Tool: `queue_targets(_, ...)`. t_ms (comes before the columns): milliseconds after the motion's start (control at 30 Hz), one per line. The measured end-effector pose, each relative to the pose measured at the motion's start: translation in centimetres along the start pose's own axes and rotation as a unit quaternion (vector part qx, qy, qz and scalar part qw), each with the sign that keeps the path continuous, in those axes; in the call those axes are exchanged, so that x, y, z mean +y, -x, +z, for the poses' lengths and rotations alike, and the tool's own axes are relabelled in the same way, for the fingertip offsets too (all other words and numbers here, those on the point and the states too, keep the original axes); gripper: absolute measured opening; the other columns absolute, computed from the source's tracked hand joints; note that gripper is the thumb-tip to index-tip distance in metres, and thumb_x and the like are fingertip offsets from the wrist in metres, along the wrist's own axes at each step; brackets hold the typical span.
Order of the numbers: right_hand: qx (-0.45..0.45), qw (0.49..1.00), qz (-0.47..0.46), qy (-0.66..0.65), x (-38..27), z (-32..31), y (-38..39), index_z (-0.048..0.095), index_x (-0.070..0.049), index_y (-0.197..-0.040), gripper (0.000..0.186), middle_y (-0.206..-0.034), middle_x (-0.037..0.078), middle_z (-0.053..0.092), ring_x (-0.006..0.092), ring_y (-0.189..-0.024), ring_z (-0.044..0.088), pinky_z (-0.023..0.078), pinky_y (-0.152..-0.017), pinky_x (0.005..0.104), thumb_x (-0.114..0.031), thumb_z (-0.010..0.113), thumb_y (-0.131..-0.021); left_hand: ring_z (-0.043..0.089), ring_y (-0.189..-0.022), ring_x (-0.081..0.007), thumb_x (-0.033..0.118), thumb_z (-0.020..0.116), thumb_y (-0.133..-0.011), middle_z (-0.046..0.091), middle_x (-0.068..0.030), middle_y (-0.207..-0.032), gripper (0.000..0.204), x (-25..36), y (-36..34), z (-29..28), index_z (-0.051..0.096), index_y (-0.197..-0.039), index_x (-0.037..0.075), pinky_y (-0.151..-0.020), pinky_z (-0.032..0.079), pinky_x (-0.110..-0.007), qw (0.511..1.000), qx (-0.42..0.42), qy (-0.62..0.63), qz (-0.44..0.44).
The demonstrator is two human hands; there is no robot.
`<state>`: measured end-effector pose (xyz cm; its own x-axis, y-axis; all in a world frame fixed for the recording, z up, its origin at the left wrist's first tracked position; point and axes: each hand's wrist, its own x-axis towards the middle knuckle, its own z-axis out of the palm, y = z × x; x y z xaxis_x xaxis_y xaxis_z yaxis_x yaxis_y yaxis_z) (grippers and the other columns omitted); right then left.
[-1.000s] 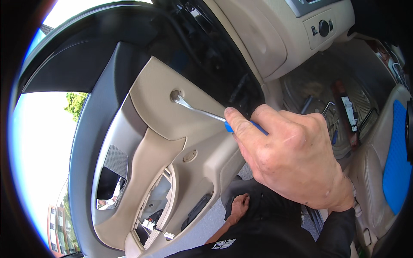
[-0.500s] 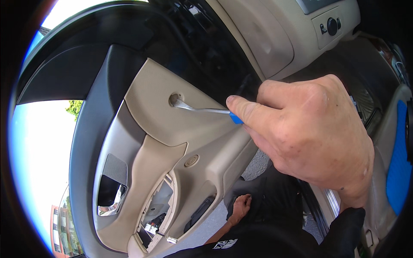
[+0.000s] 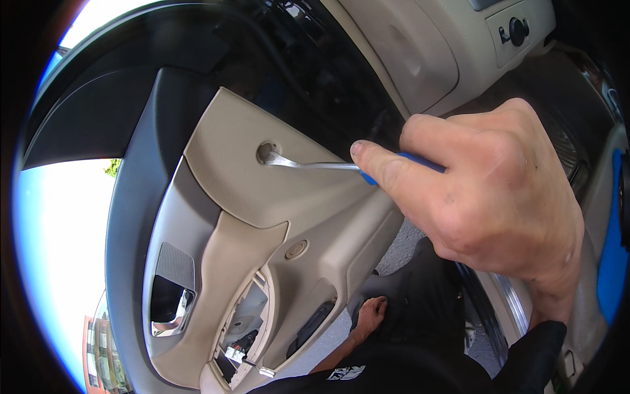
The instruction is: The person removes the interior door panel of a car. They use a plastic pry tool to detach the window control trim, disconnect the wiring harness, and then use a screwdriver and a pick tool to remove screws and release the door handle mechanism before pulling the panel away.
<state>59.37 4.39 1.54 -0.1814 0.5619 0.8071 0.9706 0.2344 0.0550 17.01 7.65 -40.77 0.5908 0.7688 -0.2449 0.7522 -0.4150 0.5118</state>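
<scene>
Panel (image 3: 243,184) spans the left of my view, beige, with a chrome handle (image 3: 180,315) set in it. I judge it firm plastic, easily scuffed, so pressure belongs on its stiff edges rather than its smooth face. Just right of the handle, lower down, a white connector (image 3: 234,354) shows in an opening (image 3: 252,302); it looks delicate, and I would keep clear of it. Higher up is a round hole (image 3: 264,148), and the tool (image 3: 321,165) has its flat tip (image 3: 278,158) in it; how deep I cannot tell. The metal shaft looks rigid, slim and light, and the smooth tip could skid on plastic. Next comes my left hand (image 3: 372,314), resting on dark trousers (image 3: 420,282); whether its fingers are closed on anything I cannot tell. Farther right, my right hand (image 3: 499,184) is wrapped round the tool's blue grip (image 3: 423,161), thumb laid along it toward the shaft. That grip is the place to hold: thick, probably non-slip, well back from the tip.
</scene>
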Motion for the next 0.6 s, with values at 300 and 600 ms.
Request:
queue_targets(300,0.007,0.998,-0.021,0.064,-1.4,0.1,0.8,0.079,-0.001,-0.106,0.041,-0.068,0.002,0.052,0.0111,-0.048,0.049,0.038,-0.039,0.0255,-0.009,0.073,-0.066,0.066,-0.096,-0.0399,0.026,0.061,-0.100,0.069,-0.0203,-0.099,0.028,1.1,-0.1,-0.1,0.070,-0.113,0.002,-0.087,0.052,-0.049,1.000,0.014,-0.007,0.019)
queue_targets(600,0.031,0.996,-0.007,-0.082,0.7,-1.6,-0.9,0.079,0.000,-0.102,0.035,-0.064,0.003,0.056,0.0162,-0.048,0.057,0.044,-0.038,0.0293,-0.006,0.079,-0.068,0.066,-0.095,-0.0379,0.025,0.062,-0.100,0.069,-0.0174,-0.097,0.026,1.2,1.2,0.8,0.071,-0.114,0.006,-0.086,0.052,-0.047,0.999,0.040,0.004,-0.023)
